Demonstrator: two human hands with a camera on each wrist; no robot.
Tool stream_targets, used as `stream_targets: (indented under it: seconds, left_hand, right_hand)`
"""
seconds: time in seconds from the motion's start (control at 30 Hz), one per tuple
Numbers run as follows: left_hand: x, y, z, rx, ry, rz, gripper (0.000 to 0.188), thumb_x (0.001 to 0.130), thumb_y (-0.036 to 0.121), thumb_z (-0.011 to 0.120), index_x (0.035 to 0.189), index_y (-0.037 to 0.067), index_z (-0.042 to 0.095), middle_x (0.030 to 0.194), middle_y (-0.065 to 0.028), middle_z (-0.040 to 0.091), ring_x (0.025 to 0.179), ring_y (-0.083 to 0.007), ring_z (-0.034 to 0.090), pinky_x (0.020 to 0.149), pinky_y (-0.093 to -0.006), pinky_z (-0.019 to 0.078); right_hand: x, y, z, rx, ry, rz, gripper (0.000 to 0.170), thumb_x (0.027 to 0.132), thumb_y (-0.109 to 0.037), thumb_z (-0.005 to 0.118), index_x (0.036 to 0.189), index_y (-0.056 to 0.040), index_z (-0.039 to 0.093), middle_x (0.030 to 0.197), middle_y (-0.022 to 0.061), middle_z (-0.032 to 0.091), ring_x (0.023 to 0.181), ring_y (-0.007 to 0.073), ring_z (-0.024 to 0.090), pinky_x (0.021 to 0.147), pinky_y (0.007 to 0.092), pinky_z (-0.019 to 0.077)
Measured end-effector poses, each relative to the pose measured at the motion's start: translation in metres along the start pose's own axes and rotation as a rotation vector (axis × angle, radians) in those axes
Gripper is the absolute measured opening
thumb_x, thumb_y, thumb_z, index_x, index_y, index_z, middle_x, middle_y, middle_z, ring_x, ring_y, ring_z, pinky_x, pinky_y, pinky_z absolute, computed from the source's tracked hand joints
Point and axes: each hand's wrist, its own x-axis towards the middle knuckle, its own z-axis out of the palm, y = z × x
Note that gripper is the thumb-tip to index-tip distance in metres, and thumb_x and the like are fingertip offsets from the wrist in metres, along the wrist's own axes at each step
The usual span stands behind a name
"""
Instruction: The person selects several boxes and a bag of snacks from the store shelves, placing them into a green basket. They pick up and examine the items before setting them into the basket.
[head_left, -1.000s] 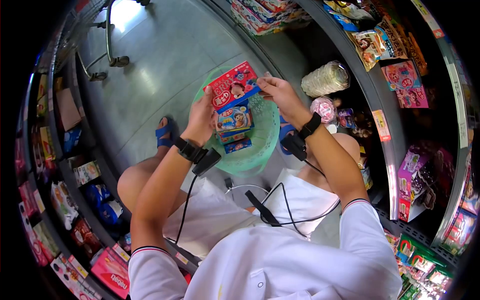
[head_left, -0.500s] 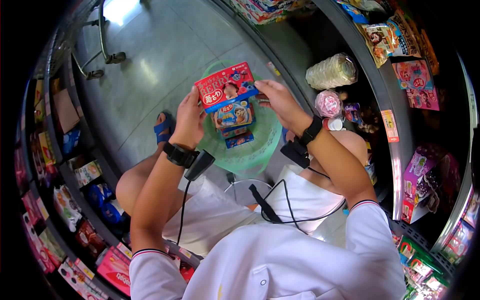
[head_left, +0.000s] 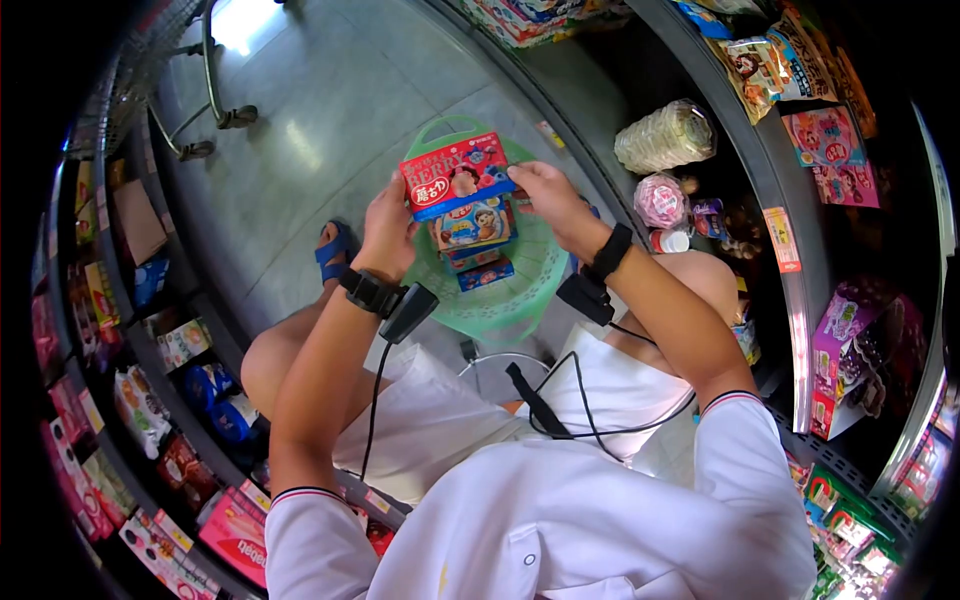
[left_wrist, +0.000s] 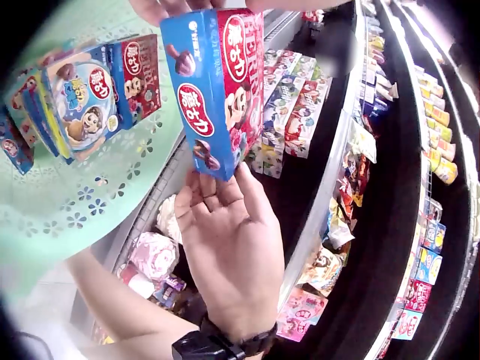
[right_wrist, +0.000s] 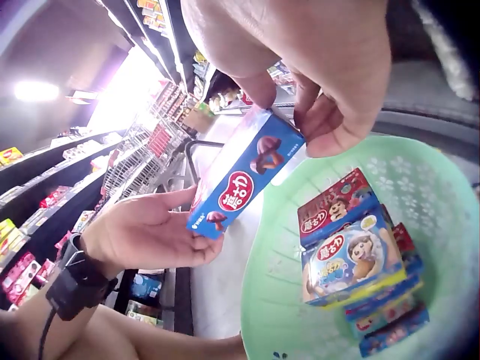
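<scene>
A red and blue snack box (head_left: 458,176) with mushroom pictures is raised over a green basket (head_left: 545,290), its red face up. My left hand (head_left: 387,232) pinches its left end; in the right wrist view the left fingers (right_wrist: 204,251) bend under the corner. At the opposite end, thumb and fingers of my right hand (head_left: 556,206) pinch the box, as the close right hand (right_wrist: 300,60) in the right wrist view shows. Inside the basket lie several snack boxes, with a blue one (right_wrist: 352,262) showing a cartoon face on top.
Store shelves with packaged snacks (head_left: 780,70) line the right side, and more shelves (head_left: 150,290) stand at left. A clear wrapped stack (head_left: 665,137) and a pink round pack (head_left: 660,200) lie beside the right knee. Cart wheels (head_left: 235,117) stand on the floor beyond.
Over the last second the box has turned from a tilt to nearly level and shifted slightly left, then a little right again. Both hands keep holding its ends.
</scene>
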Motion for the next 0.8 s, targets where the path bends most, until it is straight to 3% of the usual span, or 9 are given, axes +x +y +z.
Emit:
stream_targets:
  seconds: [0.13,0.17,0.27,0.37,0.5,0.57,0.67,0.77,0.8]
  left_hand:
    - [0.01,-0.018,-0.003,0.014,0.037,-0.062,0.028,0.096,0.042,0.046,0.105,0.018,0.058,0.1,0.0059,0.061,0.086,-0.0094,0.051,0.078,-0.0324,0.0352]
    - [0.013,-0.024,-0.003,0.017,0.054,-0.085,0.028,0.096,0.042,0.046,0.105,0.018,0.059,0.099,0.0053,0.061,0.085,-0.0097,0.051,0.077,-0.0332,0.0352]
    - [0.018,-0.038,0.0,0.012,0.202,-0.083,0.028,0.095,0.031,0.047,0.103,0.008,0.061,0.091,-0.0027,0.066,0.074,-0.0141,0.062,0.063,-0.0309,0.0458]
    - [0.022,-0.047,-0.003,0.068,0.139,-0.114,0.03,0.091,0.044,0.051,0.103,0.017,0.058,0.096,0.0034,0.061,0.086,-0.0115,0.051,0.078,-0.0382,0.0346]
    - [0.023,-0.047,0.005,0.101,0.168,-0.138,0.028,0.091,0.041,0.051,0.106,0.017,0.057,0.099,0.0029,0.059,0.091,-0.0129,0.05,0.081,-0.0387,0.0345]
    - [0.028,-0.05,0.006,0.081,0.165,-0.127,0.027,0.091,0.039,0.051,0.106,0.017,0.056,0.1,0.0027,0.058,0.093,-0.0136,0.049,0.083,-0.0389,0.0347]
    - [0.033,-0.049,0.011,0.143,0.224,-0.042,0.028,0.092,0.027,0.051,0.106,0.003,0.058,0.092,-0.0067,0.063,0.077,-0.015,0.06,0.063,-0.0324,0.0486]
    - [0.068,-0.065,-0.003,0.119,0.118,-0.002,0.027,0.091,0.026,0.051,0.104,0.003,0.057,0.089,-0.0055,0.062,0.077,-0.0143,0.059,0.062,-0.0313,0.0482]
    - [0.07,-0.065,-0.001,0.105,0.112,-0.022,0.025,0.091,0.029,0.052,0.102,0.007,0.057,0.091,-0.0028,0.06,0.082,-0.0133,0.056,0.068,-0.0317,0.0454]
  right_hand:
    - [0.014,0.03,0.002,-0.114,0.052,-0.075,0.038,0.087,-0.025,0.06,0.109,0.0047,0.052,0.089,0.0071,0.061,0.078,0.0137,0.059,0.066,0.0269,0.048]
    - [0.017,0.038,-0.001,-0.163,0.008,0.002,0.04,0.082,-0.024,0.062,0.106,0.0071,0.054,0.089,0.0091,0.063,0.078,0.0155,0.06,0.069,0.029,0.048]
    - [0.007,0.04,0.001,-0.294,-0.054,0.084,0.037,0.079,-0.022,0.062,0.101,0.0073,0.058,0.09,0.0112,0.064,0.078,0.0176,0.06,0.068,0.0313,0.0482]
    - [0.01,0.054,-0.001,-0.297,-0.085,0.103,0.032,0.079,-0.021,0.062,0.093,0.0072,0.062,0.089,0.0121,0.065,0.078,0.0185,0.061,0.066,0.0329,0.0482]
    - [0.008,0.048,0.001,-0.202,-0.09,0.141,0.03,0.08,-0.022,0.063,0.091,0.0063,0.062,0.087,0.0118,0.065,0.079,0.018,0.062,0.067,0.0325,0.0488]
    - [0.02,0.055,-0.002,-0.222,-0.06,0.138,0.03,0.081,-0.021,0.063,0.093,0.0068,0.061,0.088,0.0117,0.064,0.078,0.0177,0.062,0.065,0.0322,0.0491]
    - [0.032,0.058,-0.004,-0.232,-0.044,0.168,0.031,0.083,-0.024,0.06,0.101,0.0015,0.057,0.09,0.0071,0.061,0.08,0.0147,0.058,0.068,0.0292,0.0466]
    - [0.046,0.065,-0.007,-0.235,-0.002,0.18,0.035,0.083,-0.024,0.059,0.108,0.0,0.054,0.093,0.0051,0.059,0.082,0.0136,0.056,0.07,0.0284,0.0459]
    - [0.05,0.067,-0.008,-0.237,0.02,0.179,0.037,0.083,-0.023,0.059,0.111,0.0006,0.053,0.094,0.0053,0.059,0.083,0.0138,0.056,0.071,0.0287,0.0462]
